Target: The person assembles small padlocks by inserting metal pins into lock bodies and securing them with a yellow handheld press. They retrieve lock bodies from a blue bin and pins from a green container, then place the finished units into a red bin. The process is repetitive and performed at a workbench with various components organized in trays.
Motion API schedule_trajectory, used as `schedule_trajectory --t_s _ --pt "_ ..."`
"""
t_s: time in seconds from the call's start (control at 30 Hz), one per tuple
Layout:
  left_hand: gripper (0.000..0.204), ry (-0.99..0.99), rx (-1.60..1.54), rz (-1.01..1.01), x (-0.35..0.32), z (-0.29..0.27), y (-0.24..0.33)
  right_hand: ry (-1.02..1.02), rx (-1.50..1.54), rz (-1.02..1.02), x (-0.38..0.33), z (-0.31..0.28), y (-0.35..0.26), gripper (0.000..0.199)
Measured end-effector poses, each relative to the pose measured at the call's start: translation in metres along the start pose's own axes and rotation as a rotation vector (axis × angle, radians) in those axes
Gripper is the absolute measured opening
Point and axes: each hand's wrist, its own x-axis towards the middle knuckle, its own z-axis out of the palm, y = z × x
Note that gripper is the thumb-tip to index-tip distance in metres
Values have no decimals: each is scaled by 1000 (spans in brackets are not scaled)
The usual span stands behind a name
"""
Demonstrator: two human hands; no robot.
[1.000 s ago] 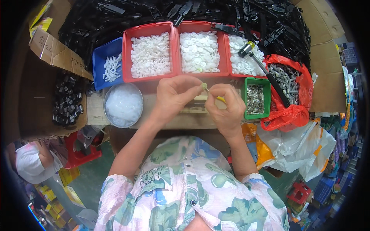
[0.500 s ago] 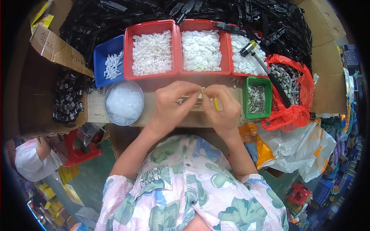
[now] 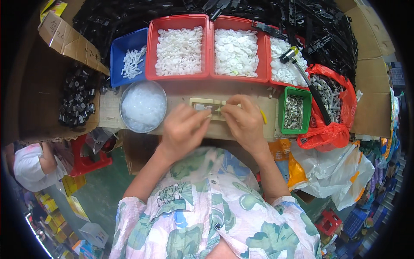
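Note:
Over the wooden bench, my left hand (image 3: 186, 126) is closed, thumb and forefinger pinched together. A small whitish bit shows by its fingertips, too small to name. My right hand (image 3: 244, 116) also pinches, with a tiny pale piece just at the fingertips that I cannot make out. Under and between both hands lies a beige rectangular fixture (image 3: 199, 101) with a recess; my fingers hide part of it. A curved yellow piece (image 3: 263, 116) sticks out beside my right hand.
Behind stand red bins (image 3: 207, 52) of white plastic parts and a blue bin (image 3: 115, 64). A bowl of clear, whitish material (image 3: 143, 106) sits left. To the right are a green bin (image 3: 307, 110) of metal pins, a hammer (image 3: 317, 97) and a red bag (image 3: 321, 137). Black parts (image 3: 103, 17) pile behind.
My hands, fingertips together before, have drawn a little apart and lower. The beige fixture now shows between them. The whole view has shifted slightly.

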Motion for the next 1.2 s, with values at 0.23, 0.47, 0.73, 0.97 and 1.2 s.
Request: schedule_trajectory --t_s 0.23,0.47,0.73,0.97,1.2 --pt "32 -104 196 160 -25 8 -10 -87 -139 -41 5 12 -2 11" --pt "38 -162 241 192 -22 12 -13 -146 -205 -90 8 8 -5 11" --pt "42 -272 398 339 -23 4 -15 -92 -236 -121 2 12 -5 13" --pt "47 -293 468 349 -22 4 -13 -65 -266 -144 1 14 -2 14" --pt "47 -95 437 379 -29 21 -19 -116 -194 -196 5 8 7 16"
